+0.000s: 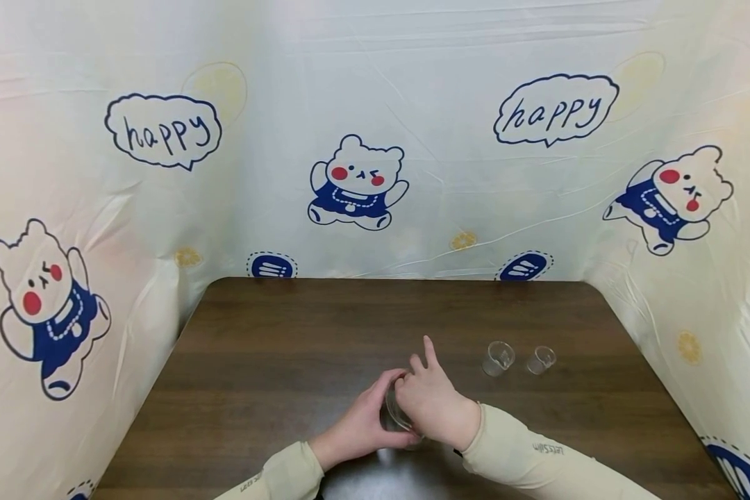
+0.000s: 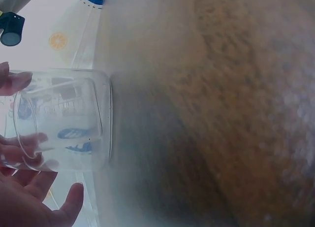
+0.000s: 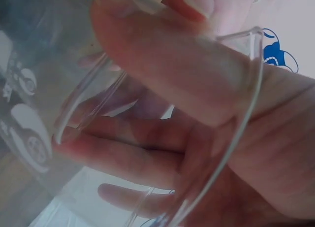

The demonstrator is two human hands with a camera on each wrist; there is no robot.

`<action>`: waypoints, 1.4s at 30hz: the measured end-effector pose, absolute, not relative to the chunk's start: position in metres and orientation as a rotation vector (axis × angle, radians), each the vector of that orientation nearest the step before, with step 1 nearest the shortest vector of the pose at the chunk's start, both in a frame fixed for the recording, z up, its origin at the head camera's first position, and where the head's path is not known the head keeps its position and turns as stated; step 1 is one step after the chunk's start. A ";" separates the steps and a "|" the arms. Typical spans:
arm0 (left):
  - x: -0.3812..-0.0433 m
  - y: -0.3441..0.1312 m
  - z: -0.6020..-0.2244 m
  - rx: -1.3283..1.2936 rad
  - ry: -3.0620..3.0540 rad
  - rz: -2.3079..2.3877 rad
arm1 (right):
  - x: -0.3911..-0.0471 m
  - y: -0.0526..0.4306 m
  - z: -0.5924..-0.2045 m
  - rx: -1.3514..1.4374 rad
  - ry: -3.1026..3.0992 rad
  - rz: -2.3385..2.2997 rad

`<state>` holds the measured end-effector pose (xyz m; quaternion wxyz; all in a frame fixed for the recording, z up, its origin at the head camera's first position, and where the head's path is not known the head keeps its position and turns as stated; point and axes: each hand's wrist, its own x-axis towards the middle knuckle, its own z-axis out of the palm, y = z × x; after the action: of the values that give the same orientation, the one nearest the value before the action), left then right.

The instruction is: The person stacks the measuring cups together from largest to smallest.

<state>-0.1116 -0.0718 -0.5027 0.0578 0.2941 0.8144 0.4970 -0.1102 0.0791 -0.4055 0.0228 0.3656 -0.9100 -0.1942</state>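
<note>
Large beaker (image 2: 106,123) sits within the curl of the left hand (image 1: 362,420), which grips its side. Right hand (image 1: 436,403) bends over the mouth, one finger raised; through blurred glass, we think it pinches the inner beaker (image 2: 74,101) nested there. Beyond the grip, rightward, we note two small clear beakers (image 1: 498,360) on the table (image 1: 256,361).

Beaker (image 2: 74,113) smooth, prob. glass; table (image 1: 275,347) glossy wood-look.
</note>
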 end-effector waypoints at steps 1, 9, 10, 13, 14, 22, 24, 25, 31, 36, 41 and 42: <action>-0.112 -0.072 -0.503 0.895 2.471 1.507 | -0.110 0.079 -0.405 1.132 -2.812 -0.605; -0.113 -0.072 -0.504 0.888 2.466 1.503 | -0.110 0.081 -0.405 1.118 -2.783 -0.566; -0.113 -0.072 -0.504 0.881 2.461 1.502 | -0.111 0.082 -0.405 1.118 -2.790 -0.556; -0.113 -0.073 -0.503 0.859 2.455 1.490 | -0.112 0.083 -0.406 1.123 -2.822 -0.528; -0.113 -0.073 -0.503 0.853 2.457 1.483 | -0.112 0.083 -0.406 1.126 -2.830 -0.520; -0.112 -0.073 -0.503 0.859 2.461 1.474 | -0.113 0.085 -0.405 1.144 -2.837 -0.509; -0.112 -0.072 -0.503 0.861 2.465 1.475 | -0.113 0.086 -0.404 1.145 -2.830 -0.507; -0.112 -0.072 -0.503 0.862 2.465 1.476 | -0.113 0.086 -0.403 1.147 -2.827 -0.504; -0.111 -0.072 -0.503 0.879 2.477 1.490 | -0.112 0.088 -0.401 1.169 -2.815 -0.493; -0.111 -0.072 -0.504 0.874 2.469 1.489 | -0.112 0.089 -0.400 1.168 -2.802 -0.477; -0.111 -0.073 -0.504 0.858 2.477 1.475 | -0.111 0.090 -0.400 1.171 -2.789 -0.460; -0.111 -0.073 -0.504 0.856 2.477 1.475 | -0.111 0.090 -0.400 1.171 -2.785 -0.454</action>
<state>-0.1107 -0.0731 -0.5041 0.0668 0.2841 0.8218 0.4894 -0.1113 0.0895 -0.4003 0.0431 0.3829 -0.9107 -0.1486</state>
